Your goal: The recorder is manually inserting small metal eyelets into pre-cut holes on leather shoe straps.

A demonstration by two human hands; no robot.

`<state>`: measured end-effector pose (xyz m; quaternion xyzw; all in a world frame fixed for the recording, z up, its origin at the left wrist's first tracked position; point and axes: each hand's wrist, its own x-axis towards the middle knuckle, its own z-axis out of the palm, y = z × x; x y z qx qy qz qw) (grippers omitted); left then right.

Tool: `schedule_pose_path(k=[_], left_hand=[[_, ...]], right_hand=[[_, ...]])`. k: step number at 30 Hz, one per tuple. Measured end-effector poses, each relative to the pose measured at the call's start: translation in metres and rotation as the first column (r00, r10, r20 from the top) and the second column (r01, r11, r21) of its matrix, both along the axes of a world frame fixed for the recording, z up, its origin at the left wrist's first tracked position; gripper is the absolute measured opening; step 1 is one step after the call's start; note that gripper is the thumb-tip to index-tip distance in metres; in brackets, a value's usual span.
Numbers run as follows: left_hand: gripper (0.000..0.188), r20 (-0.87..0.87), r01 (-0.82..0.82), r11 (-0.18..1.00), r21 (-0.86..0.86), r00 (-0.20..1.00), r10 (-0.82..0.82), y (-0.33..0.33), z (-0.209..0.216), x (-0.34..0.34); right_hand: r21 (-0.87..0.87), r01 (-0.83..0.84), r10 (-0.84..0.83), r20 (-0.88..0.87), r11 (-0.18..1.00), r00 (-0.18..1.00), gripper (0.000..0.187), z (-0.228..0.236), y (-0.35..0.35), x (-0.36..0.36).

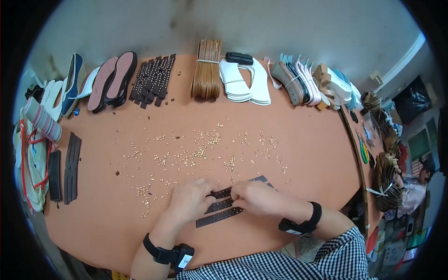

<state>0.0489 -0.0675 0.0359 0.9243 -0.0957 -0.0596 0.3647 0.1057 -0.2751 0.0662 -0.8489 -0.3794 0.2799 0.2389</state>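
Observation:
Three dark strips with rows of small studs lie side by side on the table near its front edge; the nearest strip (217, 218) shows most fully. My left hand (192, 198) rests at the left end of the farthest strip (221, 192), thumb and fingers closed on it. Over the right part of the strips is my right hand (255, 197), its thumb and fingertips pinched together; whatever they grip is too small or hidden. Just beyond both hands, many loose gold-coloured studs (198, 154) are scattered over the tabletop.
Studded dark strips (151, 81) are piled at the back, beside pink insoles (122, 74). A brown bundle (206, 70), white sole-shaped sheets (256, 81) and shoe pieces (305, 84) line the far edge. Plain dark strips (72, 163) lie left. Another person (413, 191) sits far right.

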Motion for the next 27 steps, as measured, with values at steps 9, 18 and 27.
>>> schedule_pose_path(k=[9, 18, 27], left_hand=[[0.020, 0.081, 0.010, 0.999, -0.044, 0.997, -0.006, 0.000, 0.006, 0.001], [0.019, 0.092, 0.007, 0.999, -0.049, 0.996, -0.003, 0.001, 0.004, -0.002], [0.018, 0.105, -0.001, 1.000, -0.031, 0.994, 0.005, 0.000, -0.001, -0.001]], right_hand=[[0.129, 0.460, -0.475, 0.332, 0.879, 0.815, 0.014, -0.025, -0.031, 0.090], [-0.069, 0.392, -0.327, 0.430, 0.917, 0.842, 0.016, -0.023, -0.011, 0.098], [-0.366, 0.290, -0.082, 0.490, 0.885, 0.868, 0.022, -0.004, 0.005, 0.104]])
